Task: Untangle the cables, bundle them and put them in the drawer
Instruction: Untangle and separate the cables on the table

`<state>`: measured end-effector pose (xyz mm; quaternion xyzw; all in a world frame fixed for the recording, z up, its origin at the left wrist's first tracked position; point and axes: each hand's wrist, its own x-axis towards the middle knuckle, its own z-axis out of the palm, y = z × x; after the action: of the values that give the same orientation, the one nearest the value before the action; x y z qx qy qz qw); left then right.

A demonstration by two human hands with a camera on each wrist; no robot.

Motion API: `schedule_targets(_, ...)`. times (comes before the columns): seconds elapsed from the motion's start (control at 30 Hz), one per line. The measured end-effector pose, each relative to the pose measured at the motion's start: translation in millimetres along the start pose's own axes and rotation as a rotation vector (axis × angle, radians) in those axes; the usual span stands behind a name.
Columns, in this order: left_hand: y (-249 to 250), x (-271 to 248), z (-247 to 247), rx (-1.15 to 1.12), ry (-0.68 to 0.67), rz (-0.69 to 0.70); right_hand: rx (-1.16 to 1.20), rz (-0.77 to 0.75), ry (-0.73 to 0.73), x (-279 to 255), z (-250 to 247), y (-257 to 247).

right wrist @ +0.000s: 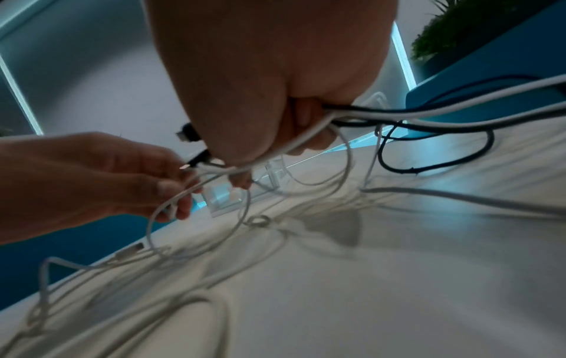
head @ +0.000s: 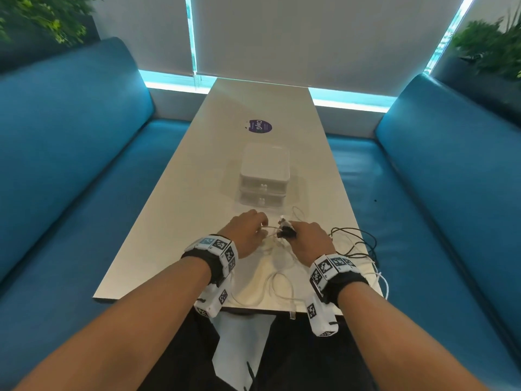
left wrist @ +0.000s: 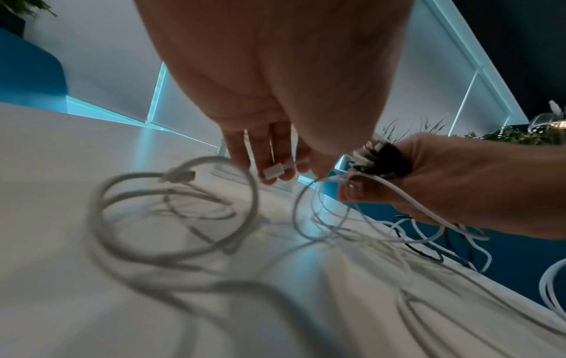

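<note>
While right hand [head: 308, 239] clamps fist round gathered plug ends of black and white cables [right wrist: 428, 113], left hand [head: 248, 232] pinches white connector [left wrist: 273, 172] just beside it. Loose cable loops [head: 277, 286] sprawl along near tabletop [head: 174, 210] edge. Drawer unit [head: 264, 176] sits mid-table, both drawers closed.
</note>
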<state>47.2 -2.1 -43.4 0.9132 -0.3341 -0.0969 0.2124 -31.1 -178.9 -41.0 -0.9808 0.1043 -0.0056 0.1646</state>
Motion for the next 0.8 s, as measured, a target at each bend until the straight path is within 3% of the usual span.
schedule_targets(0.1,-17,-11,3,0.216,0.018,-0.036,-0.103,0.118,0.041,-1,-2,13)
schedule_targets(0.23,-37,-23,2,0.464,-0.039,-0.221,-0.173,0.225,0.06,-4,-7,26)
schedule_targets(0.43,-60,-20,-16,0.302,-0.107,-0.337,-0.214,0.32,0.025,-9,-19,42)
schedule_targets(0.8,-64,-21,-11,0.055,0.076,-0.207,0.12,0.277,0.065,-16,-12,40)
